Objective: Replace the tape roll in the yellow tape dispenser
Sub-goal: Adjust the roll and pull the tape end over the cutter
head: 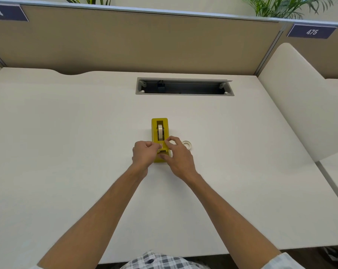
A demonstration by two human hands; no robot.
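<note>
The yellow tape dispenser (160,131) stands lengthwise on the white desk (67,133), with a pale tape roll (160,132) upright in its slot. My left hand (145,155) sits at the dispenser's near left side, fingers curled, its fingertips pinching something small at the near end of the slot; the tape end is too small to make out. My right hand (178,158) is on the right, thumb against the dispenser's front end and forefinger arched over its top. A second, whitish tape ring (187,144) lies flat just right of my right hand.
An open cable trough (183,87) with a grey rim is set into the desk behind the dispenser. A tan partition (145,41) closes the back, and a white side divider (300,98) rises on the right.
</note>
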